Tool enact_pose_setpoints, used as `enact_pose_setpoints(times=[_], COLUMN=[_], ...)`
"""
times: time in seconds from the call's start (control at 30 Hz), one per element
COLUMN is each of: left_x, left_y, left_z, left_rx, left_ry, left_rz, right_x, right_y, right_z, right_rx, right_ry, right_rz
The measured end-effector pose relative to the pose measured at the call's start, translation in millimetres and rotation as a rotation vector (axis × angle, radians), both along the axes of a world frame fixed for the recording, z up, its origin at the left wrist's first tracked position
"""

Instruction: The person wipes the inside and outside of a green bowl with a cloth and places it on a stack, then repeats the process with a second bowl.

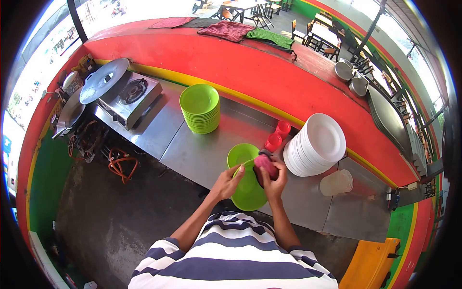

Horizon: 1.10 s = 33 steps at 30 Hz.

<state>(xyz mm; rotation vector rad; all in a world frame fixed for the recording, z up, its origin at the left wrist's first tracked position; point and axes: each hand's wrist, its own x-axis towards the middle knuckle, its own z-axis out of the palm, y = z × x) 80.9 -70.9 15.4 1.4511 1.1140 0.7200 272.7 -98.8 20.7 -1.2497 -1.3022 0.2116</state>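
Note:
My left hand (228,184) is closed on the rim of a bright green plate (249,193), which is tilted in front of my body. In my right hand (272,180) is a bunched pink and dark cloth (265,164), pressed against the right side of that plate. Just beyond it, another green plate (239,153) shows on the steel counter, partly covered by the held one. Two small red cups (274,141) stand behind the cloth. To the right of my right hand rises a leaning stack of white plates (315,145).
A tall stack of green plates (199,108) stands on the counter (180,149) at left. Farther left are a gas stove (130,98) and a large metal lid (104,80). A translucent tub (336,183) sits at right. Behind runs a red ledge (216,60) with cloths.

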Motion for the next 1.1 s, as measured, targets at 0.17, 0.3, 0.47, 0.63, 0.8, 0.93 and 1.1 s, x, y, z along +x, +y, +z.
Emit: enact_pose_setpoints(times=[0.17,0.3,0.47,0.63,0.8,0.93,1.1], left_x=[0,-4,-4,-9,-13,-24,-39], left_y=[-6,-7,-4,-2,-10,-19,-28], left_z=[13,11,11,-3,9,14,9], left_rx=[-0.038,0.024,0.104,0.053,0.075,0.02,-0.089], left_ry=[0.063,0.048,-0.152,-0.239,-0.299,-0.325,-0.356], left_rz=[-0.033,0.002,0.139,0.179,0.254,0.297,0.282], right_x=[0,11,11,4,26,31,43], right_y=[4,-1,-2,-2,-12,-18,-13], right_z=[-6,-5,-36,-32,-26,5,-12], right_rx=[-0.005,-0.309,-0.399,-0.28,-0.437,-0.424,-0.484], right_ry=[-0.173,-0.1,0.085,0.125,-0.038,0.036,0.139], right_rz=[0.097,0.164,0.178,0.145,-0.041,0.082,0.3])
